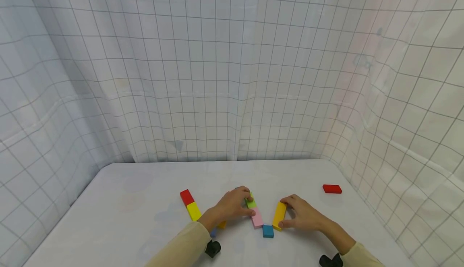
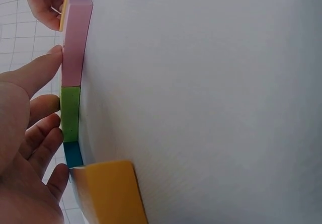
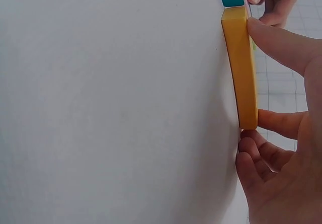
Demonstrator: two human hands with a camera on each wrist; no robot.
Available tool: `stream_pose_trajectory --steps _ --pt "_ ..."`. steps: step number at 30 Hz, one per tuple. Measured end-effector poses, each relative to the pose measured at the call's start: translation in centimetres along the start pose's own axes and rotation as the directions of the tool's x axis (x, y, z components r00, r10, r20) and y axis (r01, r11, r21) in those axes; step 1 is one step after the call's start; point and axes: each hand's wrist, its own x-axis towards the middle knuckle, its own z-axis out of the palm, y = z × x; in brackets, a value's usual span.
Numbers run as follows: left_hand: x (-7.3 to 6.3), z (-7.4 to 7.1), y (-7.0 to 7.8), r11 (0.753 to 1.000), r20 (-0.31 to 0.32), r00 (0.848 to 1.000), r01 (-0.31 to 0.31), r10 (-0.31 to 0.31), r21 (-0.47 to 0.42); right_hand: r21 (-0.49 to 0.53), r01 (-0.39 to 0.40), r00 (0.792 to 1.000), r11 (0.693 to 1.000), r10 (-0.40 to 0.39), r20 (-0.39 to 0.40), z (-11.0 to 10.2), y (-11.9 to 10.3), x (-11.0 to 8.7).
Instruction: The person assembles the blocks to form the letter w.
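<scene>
On the white table, a zigzag of coloured blocks lies under and between the two hands. My left hand (image 1: 233, 203) reaches over its middle, thumb at the pink block (image 1: 257, 218) and fingertips along the green block (image 1: 250, 203). In the left wrist view, a teal block (image 2: 73, 154) adjoins the green one, with an orange block (image 2: 113, 191) angled off it. My right hand (image 1: 303, 214) holds another orange block (image 1: 279, 215), thumb near one end and index finger near the other. A blue block (image 1: 268, 231) links its near end with the pink block.
To the left, a red block (image 1: 187, 197) meets a yellow block (image 1: 193, 211), whose line runs behind the left forearm. A separate red block (image 1: 332, 189) lies at the far right. Grid-patterned white curtains (image 1: 203, 77) hang around the table.
</scene>
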Motion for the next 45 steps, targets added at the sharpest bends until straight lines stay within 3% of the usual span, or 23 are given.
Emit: stream_pose_trajectory --steps 26,33,45 --pt "-0.2 -0.2 0.2 1.0 -0.002 1.0 -0.011 0.011 -0.001 0.017 0.0 1.0 1.0 -0.001 0.018 -0.3 -0.1 0.1" --pt "-0.2 -0.2 0.2 1.0 0.003 1.0 0.001 -0.001 -0.015 0.058 -0.037 0.999 0.998 0.035 0.033 -1.2 -0.1 0.0" --pt "-0.1 0.1 0.1 1.0 -0.003 1.0 0.003 -0.003 0.003 0.06 -0.109 0.986 0.992 0.116 -0.121 -4.3 3.0 -0.1"
